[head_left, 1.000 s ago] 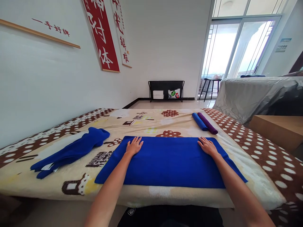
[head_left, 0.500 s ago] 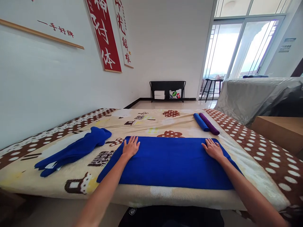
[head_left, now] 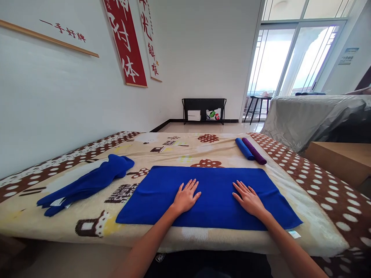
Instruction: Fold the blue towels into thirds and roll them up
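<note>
In the head view, taking 12 o'clock as straight away from the person, a flat blue cloth point(head_left: 214, 216) is lying directly in front of the body, its long near side running close to the near edge of the patterned blanket point(head_left: 185, 144). The left hand point(head_left: 186, 197) is resting palm-down on it, just toward 9 o'clock from its middle, and the right hand point(head_left: 249, 199) is resting likewise, toward 3 o'clock. The fingers of both hands are lying straight and somewhat spread, pinching nothing. Faint creases are running from beside the right hand toward the cloth's 3 o'clock side, and a pale label point(head_left: 294, 234) is poking out near the corner at about 4 o'clock. A crumpled blue cloth point(head_left: 95, 179) is lying well apart, between 9 and 10 o'clock, while 2 rolls, a blue roll point(head_left: 244, 149) and a purple roll point(head_left: 255, 151), are lying side by side near 1 o'clock. As a judgement, uneven pressure from the palms could be dragging the soft fabric askew on the plush blanket, deepening those creases; pushing harder with 1 hand would be the likely cause. Pulling toward 6 o'clock could be making the near side slip over the blanket's edge, since little margin is showing there.
</note>
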Motion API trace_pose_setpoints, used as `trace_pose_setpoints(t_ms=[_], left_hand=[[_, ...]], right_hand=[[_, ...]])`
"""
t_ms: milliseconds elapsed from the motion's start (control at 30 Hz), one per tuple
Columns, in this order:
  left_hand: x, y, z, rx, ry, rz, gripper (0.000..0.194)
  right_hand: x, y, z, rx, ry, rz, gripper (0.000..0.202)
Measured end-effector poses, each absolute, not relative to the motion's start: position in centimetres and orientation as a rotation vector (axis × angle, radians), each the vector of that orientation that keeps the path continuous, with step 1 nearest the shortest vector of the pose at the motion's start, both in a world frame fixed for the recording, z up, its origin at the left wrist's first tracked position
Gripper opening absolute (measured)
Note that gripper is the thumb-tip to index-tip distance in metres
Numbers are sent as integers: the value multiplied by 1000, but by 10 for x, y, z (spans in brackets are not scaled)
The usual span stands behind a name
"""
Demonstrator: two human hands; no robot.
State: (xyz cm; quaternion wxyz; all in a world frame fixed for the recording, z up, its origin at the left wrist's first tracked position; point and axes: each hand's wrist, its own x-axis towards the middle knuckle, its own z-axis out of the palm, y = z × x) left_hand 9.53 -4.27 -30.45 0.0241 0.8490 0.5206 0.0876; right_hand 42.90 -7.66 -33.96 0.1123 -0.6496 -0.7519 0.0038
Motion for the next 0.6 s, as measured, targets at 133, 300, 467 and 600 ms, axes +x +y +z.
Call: trace_pose_setpoints(t_ms=[133, 300, 467, 600], left_hand=[[25, -45, -306, 2286, 2157, 276, 64], [-66, -69, -317, 1997, 2480, 299, 75], [-101, -100, -332, 1950, 2640, 364, 72], [-106, -113, -339, 1958, 2698, 451, 67]], right_hand=[[495, -98, -362, -2230, -1947, -167, 69], [558, -130, -390, -2303, -1926, -314, 65], [573, -150, -397, -2289, -1877, -353, 67], [571, -160, -395, -2295, -1782, -307, 70]])
